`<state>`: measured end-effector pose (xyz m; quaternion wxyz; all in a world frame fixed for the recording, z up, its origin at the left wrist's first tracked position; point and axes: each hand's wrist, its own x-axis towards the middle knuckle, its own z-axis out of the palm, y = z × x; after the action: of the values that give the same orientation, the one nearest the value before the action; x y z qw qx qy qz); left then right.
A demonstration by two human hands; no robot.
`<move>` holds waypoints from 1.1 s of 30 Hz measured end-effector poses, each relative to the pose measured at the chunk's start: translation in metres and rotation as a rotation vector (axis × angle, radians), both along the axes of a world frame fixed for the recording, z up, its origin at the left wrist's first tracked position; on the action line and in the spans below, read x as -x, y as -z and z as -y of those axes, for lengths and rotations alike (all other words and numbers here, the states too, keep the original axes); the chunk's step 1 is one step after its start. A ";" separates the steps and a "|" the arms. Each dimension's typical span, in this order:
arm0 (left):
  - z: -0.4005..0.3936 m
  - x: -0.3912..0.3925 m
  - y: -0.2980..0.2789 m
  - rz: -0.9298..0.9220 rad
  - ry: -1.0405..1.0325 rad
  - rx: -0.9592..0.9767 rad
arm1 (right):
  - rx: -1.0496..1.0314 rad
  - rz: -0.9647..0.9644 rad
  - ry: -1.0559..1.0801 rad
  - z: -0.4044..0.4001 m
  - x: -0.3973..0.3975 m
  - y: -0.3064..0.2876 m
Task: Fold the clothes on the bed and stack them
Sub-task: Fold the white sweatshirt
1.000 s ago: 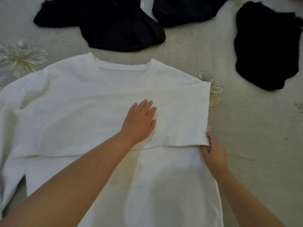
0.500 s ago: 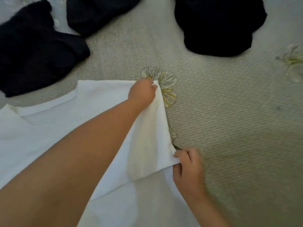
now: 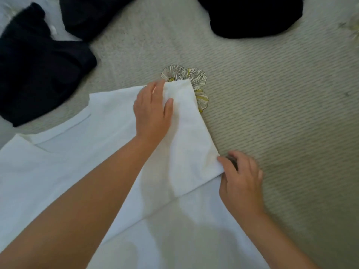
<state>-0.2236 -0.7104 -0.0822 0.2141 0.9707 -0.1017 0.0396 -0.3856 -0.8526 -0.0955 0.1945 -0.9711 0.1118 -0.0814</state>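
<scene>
With my left hand (image 3: 153, 111) and right hand (image 3: 240, 178) pinching the white shirt's (image 3: 58, 162) folded sleeve, uneven pulling could skew the crease.

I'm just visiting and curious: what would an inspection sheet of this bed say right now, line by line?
Surface: bed cover, pale ribbed fabric with a flower print.
Job's things: white T-shirt lies flat, its sleeve folded inward.
Clutter: dark garments, unfolded, at the far left, far middle and far right.
Hands: left hand holds the sleeve's top edge; right hand pinches its lower corner.
Cables: nothing seen.
Surroundings: nothing seen beyond the bed.
</scene>
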 end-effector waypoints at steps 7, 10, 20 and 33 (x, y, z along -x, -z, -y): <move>-0.111 0.174 -0.001 -0.129 -0.032 -0.304 | 0.137 -0.039 -0.360 -0.033 -0.008 -0.028; -0.136 0.232 0.003 -0.298 -0.122 -0.351 | 0.122 -0.133 -0.608 -0.051 -0.033 -0.019; -0.188 0.252 0.017 -0.448 -0.450 -0.261 | 0.259 -0.354 -0.524 -0.048 -0.042 0.012; -0.161 0.444 -0.004 -0.279 -0.339 -0.279 | 0.225 -0.229 -0.919 0.017 0.177 -0.003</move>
<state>-0.6671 -0.5492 -0.0783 0.0803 0.9901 0.0887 -0.0737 -0.5626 -0.8700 -0.0922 0.0904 -0.9376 -0.3176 0.1088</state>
